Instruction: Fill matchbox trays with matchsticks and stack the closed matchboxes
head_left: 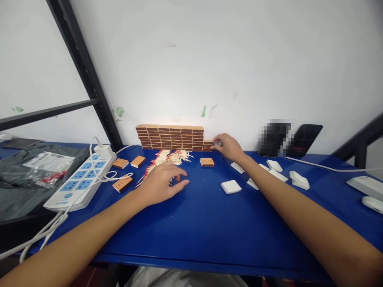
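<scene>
My right hand (229, 146) is at the low right end of a wall of stacked matchboxes (170, 137). Its thumb and fingers close around the end of a matchbox (208, 144) lying on that short stack. Loosely curved above the blue table, my left hand (163, 181) holds nothing, with a gap between thumb and fingers. Just behind it lies a heap of red-tipped matches (176, 156), partly hidden by the hand. A single orange matchbox (207, 162) rests on the table between my hands, in front of the wall of boxes.
Several white trays or small boxes (231, 186) lie near my right forearm. Three orange matchboxes (122, 183) are at left, beside a power strip (80, 179) with white cables. Two dark phones (305, 139) lean on the wall. A grey plastic bag (26, 179) lies far left.
</scene>
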Demonstrator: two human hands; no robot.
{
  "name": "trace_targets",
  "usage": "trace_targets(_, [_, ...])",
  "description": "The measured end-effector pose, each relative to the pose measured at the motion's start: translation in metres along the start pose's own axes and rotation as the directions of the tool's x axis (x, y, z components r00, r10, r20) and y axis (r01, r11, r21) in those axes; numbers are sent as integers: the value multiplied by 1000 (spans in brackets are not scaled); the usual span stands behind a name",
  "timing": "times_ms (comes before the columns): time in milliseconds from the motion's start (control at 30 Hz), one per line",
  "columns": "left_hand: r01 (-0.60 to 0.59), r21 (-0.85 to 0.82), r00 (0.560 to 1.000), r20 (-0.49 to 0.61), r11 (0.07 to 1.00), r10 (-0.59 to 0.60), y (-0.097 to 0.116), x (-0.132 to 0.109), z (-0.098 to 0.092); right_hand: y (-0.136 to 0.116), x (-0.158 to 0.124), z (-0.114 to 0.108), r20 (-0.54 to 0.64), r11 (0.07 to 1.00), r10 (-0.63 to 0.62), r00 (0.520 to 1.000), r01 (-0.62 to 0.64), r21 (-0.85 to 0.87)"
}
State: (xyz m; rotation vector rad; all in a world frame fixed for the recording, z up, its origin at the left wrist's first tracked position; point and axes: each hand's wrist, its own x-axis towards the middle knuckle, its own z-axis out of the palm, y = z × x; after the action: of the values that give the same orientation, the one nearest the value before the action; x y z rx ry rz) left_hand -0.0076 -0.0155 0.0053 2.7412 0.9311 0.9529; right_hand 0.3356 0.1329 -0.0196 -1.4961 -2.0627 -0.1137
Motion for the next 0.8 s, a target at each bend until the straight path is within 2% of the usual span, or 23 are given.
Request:
trace_targets(267, [-5, -6, 1000, -5, 1000, 5, 1, 0, 0, -8, -3, -6, 76, 990, 120, 990, -125, 66])
trace_targets(367, [-9, -4, 1000, -9, 1000, 9, 0, 0, 0, -8, -3, -8, 77, 996, 87, 993, -86, -16])
trace_targets(500, [-19, 0, 1000, -12, 1000, 19, -1, -1, 0, -8, -5, -13, 85, 982, -61, 995, 75, -173])
trace_targets(567, [-22, -1, 1000, -13, 1000, 22, -1, -1, 0, -10, -7, -14, 98, 969, -95, 991, 114, -218])
trace_targets(700, [-28, -2, 1000, -12, 1000, 28, 0, -1, 0, -17, -10, -14, 137, 962, -62, 989, 96, -255])
trace_targets(800, [-30, -1, 999, -17, 1000, 30, 0, -1, 0, -22, -12, -10, 100, 979, 11, 995, 9, -202])
